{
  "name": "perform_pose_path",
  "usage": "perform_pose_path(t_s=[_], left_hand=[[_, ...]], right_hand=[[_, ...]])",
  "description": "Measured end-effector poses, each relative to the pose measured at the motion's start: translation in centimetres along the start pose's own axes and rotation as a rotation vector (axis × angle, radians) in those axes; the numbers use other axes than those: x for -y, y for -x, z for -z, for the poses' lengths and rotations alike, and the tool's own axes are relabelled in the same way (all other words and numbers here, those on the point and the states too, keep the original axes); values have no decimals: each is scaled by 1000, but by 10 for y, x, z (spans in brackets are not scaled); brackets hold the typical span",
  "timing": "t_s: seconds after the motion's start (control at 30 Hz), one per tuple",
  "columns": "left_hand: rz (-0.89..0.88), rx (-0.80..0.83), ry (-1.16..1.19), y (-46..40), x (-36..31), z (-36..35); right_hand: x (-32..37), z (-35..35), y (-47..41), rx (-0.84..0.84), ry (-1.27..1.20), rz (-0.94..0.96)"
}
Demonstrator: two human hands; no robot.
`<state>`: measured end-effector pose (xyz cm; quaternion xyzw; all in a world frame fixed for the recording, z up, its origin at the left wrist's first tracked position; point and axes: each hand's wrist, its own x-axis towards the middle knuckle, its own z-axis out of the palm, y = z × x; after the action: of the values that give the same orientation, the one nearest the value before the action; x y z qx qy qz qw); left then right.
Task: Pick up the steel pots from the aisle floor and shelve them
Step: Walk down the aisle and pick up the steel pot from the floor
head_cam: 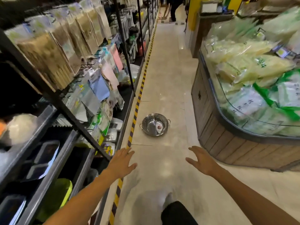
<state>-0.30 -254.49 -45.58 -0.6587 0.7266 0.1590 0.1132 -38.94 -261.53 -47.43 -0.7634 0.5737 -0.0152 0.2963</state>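
A shiny steel pot (pixel 155 124) with two small side handles stands upright on the pale tiled aisle floor, a paper label lying inside it. Both my arms reach forward over the floor, short of the pot. My left hand (pixel 121 161) is spread flat with straight fingers, near the striped floor tape. My right hand (pixel 200 160) is also spread with fingers extended, on the pot's near right. Neither hand touches or holds anything.
A black metal shelf rack (pixel 61 104) with hanging packets and trays runs along the left. Yellow-black tape (pixel 135 114) marks its base. A wooden display bin (pixel 227 140) of bagged goods stands on the right. Two people (pixel 172 10) stand far down the aisle.
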Motion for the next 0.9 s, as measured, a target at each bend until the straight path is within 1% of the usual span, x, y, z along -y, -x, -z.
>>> perform_pose_path(t_s=[0.07, 0.13, 0.27, 0.43, 0.53, 0.63, 0.77, 0.83, 0.9], left_hand=[[36, 22, 23, -52, 13, 24], [72, 1, 32, -94, 25, 45], [80, -48, 52, -175, 51, 70], [122, 95, 77, -307, 95, 71], [118, 134, 126, -391, 123, 61], [113, 190, 136, -466, 152, 48], [116, 196, 193, -539, 170, 45], [157, 207, 220, -574, 172, 34], [183, 180, 277, -615, 176, 10]], right_hand=[[-6, 24, -60, 35, -6, -14], [-7, 46, -113, 57, 9, -21], [-6, 81, -211, 75, -12, -35], [-20, 97, -336, 107, -12, -79], [-33, 93, -412, 134, -4, -135], [-50, 82, -481, 207, 0, -219], [-68, 70, -558, 305, -4, -302], [-78, 59, -594, 338, -39, -320], [-96, 38, -638, 353, -85, -324]])
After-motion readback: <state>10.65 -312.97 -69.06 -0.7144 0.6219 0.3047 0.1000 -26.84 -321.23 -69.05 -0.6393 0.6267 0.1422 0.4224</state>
